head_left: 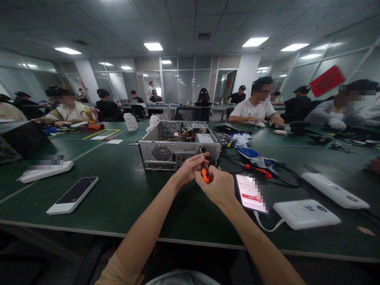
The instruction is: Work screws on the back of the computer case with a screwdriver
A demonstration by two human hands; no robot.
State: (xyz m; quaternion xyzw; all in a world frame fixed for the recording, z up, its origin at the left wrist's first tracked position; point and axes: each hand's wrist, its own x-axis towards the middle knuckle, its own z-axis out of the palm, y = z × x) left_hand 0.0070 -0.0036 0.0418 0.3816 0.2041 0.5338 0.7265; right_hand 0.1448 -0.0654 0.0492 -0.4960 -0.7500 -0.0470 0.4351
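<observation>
My right hand (pixel 218 184) is wrapped round the orange and black handle of a screwdriver (pixel 205 174). The fingers of my left hand (pixel 190 168) are closed about the front of the same screwdriver, by its shaft. Its tip points away from me, at the upper right of the back panel of an open computer case (pixel 158 152). Whether the tip sits in a screw is too small to tell. The case lies on the green table (pixel 118 190), with loose cables and a metal power supply (pixel 204 138) visible inside.
Right of the case are a metal bowl (pixel 225 139), blue and white gloves (pixel 255 156) and a red screwdriver (pixel 258 170). Nearer lie a lit phone (pixel 249 194) and a white power bank (pixel 307 213) on a cable. A white device (pixel 73 196) rests at left. Several people work beyond.
</observation>
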